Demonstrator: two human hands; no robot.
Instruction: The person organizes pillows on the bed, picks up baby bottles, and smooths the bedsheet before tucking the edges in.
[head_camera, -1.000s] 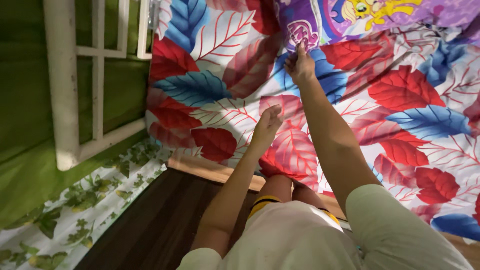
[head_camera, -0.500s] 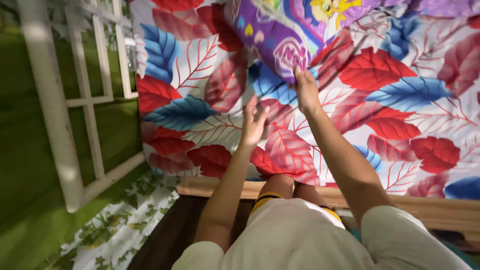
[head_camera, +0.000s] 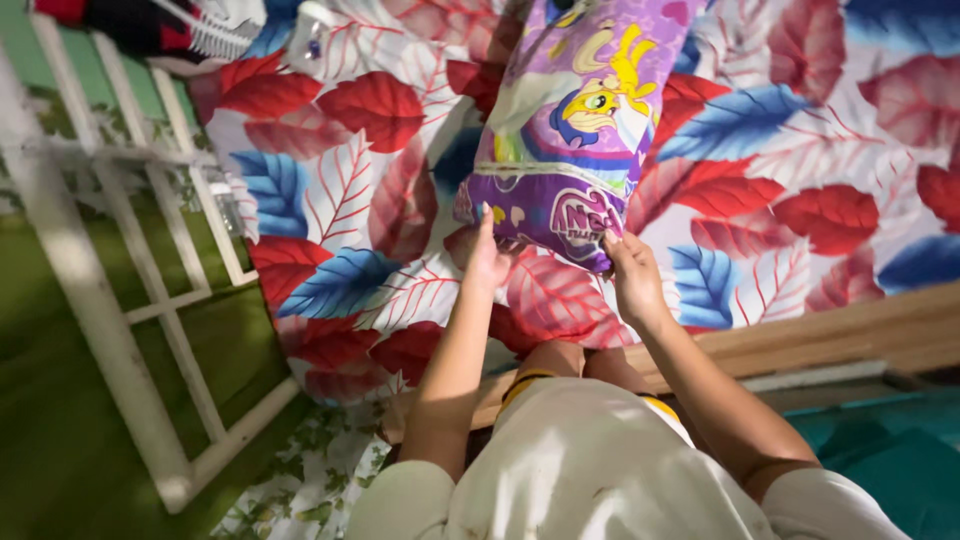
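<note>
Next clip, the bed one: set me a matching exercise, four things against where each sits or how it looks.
Things:
1. pillow
2. bed sheet
3. white frame
4. left hand

Descriptions:
A. stands beside the bed on the picture's left
B. purple with a cartoon print, lying on the sheet
C. at the pillow's near left corner
D. red and blue leaf pattern

Pairs: 1-B, 2-D, 3-A, 4-C

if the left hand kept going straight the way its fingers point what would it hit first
The left hand points up at the near end of the purple cartoon pillow and seems already to touch it. It would likely just press into that pillow.
</note>
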